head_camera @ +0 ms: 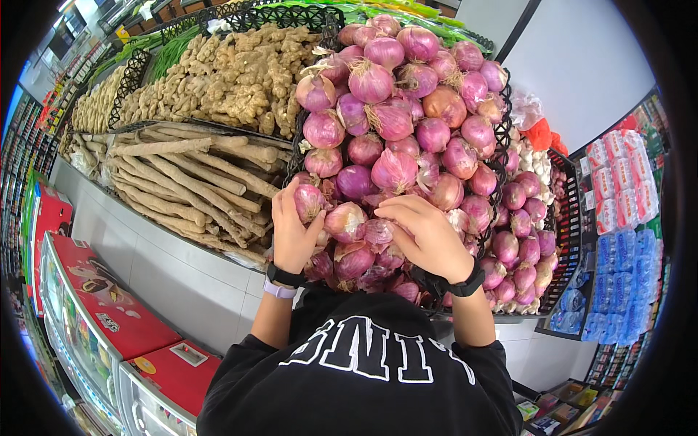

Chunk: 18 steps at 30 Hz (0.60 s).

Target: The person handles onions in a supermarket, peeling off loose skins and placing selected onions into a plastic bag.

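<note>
A large heap of red onions point(381, 120) fills a black plastic crate point(299, 143) in front of me. My left hand point(294, 231) is wrapped around one red onion point(308, 203) at the heap's near left side. Over the near middle, my right hand point(428, 234) bends its fingers onto a smaller onion piece with loose skin point(378, 232); whether it grips this or only touches it is unclear. Between the hands rests a paler, partly peeled onion point(345, 222). Black bands circle both wrists, and a lilac strap point(280, 290) sits on the left one.
Chinese yams point(191, 180) and ginger roots point(229, 76) lie in crates to the left. On the right are smaller onions point(521, 245) and garlic point(534, 163). Red-topped freezers point(114, 305) stand at lower left. Bottled-water packs point(621, 278) and tissue packs point(621, 174) are stacked at far right.
</note>
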Tool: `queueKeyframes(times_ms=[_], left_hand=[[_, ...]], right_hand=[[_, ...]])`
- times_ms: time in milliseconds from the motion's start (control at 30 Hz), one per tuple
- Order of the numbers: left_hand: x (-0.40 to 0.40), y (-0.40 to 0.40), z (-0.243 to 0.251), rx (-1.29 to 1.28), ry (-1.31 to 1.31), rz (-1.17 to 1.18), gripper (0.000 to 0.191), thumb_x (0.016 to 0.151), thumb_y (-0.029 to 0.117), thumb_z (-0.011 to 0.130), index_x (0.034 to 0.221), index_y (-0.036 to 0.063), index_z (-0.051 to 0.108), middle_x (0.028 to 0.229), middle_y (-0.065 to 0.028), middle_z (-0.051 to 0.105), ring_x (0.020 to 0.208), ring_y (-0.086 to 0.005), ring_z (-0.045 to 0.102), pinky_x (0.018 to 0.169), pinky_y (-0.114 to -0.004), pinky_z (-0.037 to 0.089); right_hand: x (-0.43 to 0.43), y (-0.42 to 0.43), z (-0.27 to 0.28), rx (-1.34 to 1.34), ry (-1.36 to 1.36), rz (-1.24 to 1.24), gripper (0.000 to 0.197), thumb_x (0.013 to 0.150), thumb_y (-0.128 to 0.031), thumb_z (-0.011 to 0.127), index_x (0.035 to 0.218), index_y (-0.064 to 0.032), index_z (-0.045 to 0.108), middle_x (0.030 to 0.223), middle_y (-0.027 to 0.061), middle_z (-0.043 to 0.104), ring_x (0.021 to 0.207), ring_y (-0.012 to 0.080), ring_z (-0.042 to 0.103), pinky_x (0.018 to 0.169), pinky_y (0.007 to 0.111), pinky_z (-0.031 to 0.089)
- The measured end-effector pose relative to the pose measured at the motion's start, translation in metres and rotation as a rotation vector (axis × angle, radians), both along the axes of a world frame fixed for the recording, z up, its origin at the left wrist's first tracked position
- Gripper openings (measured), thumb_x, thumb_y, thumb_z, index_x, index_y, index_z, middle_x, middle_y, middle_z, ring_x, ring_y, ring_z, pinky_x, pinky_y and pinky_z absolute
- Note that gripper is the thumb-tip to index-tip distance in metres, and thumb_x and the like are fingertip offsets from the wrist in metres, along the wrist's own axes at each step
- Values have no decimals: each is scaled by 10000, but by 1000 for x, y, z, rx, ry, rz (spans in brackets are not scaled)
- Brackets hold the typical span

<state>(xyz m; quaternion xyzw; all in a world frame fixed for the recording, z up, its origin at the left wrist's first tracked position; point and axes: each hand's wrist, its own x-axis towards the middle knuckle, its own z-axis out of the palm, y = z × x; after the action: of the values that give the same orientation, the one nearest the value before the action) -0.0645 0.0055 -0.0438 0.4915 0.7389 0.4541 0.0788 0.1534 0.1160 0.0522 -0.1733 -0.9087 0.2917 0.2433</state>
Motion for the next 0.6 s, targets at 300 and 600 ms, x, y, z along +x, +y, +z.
queueKeyframes(times_ms=[300, 600], left_hand=[[16, 12, 53, 399, -942, -207, 503, 1001, 59, 516, 1459, -10, 321, 1380, -152, 479, 1238, -204, 506, 1074, -364, 407], [54, 33, 53, 167, -1665, -532, 464, 1087, 339, 315, 1419, 29, 409, 1381, -124, 527, 1265, -244, 532, 1054, -418, 455]], right_hand=[[18, -6, 0, -51, 65, -158, 330, 847, -2, 605, 1177, -13, 611, 1093, 175, 647, 1004, 352, 625, 887, 423, 503], [3, -24, -21, -347, 268, -256, 913, 728, -202, 853, 1447, 35, 343, 1360, 227, 527, 1248, 322, 554, 1013, 392, 469]])
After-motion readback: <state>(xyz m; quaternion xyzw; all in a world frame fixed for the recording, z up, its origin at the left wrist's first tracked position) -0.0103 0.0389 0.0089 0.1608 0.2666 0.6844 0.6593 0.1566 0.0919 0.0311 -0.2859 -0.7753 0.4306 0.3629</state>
